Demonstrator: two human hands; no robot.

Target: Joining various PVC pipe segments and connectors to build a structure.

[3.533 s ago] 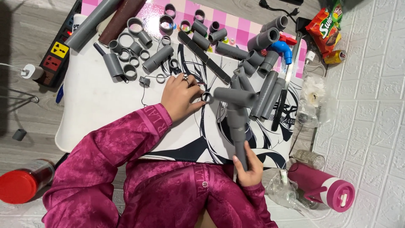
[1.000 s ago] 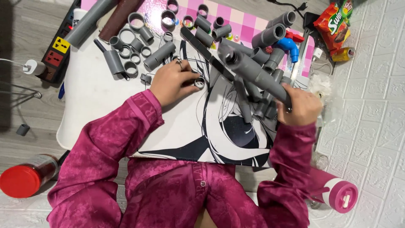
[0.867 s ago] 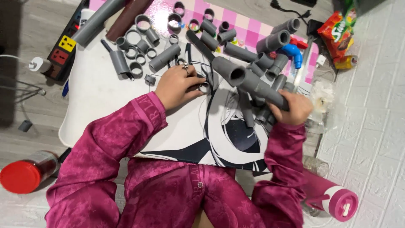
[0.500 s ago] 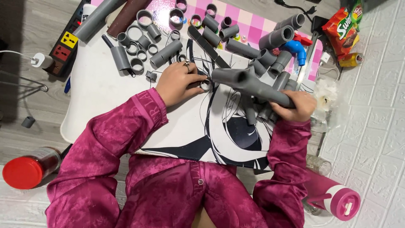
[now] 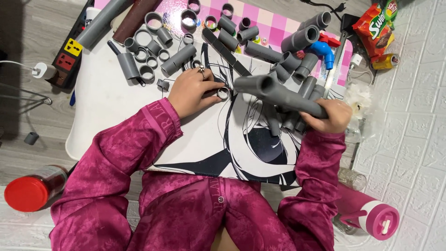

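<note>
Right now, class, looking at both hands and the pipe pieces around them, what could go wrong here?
The right hand grips the long grey pipe assembly by one end only, so its free end might swing into the loose pipes behind it. The small grey ring at the left hand could roll away.

floor: grey wood planks (image 5: pixel 32 56) at left | wall: white brick-pattern panel (image 5: pixel 413 121) at right | furniture: low white table (image 5: pixel 100 104) with rounded corner | light: even, soft, no hard shadows
</note>
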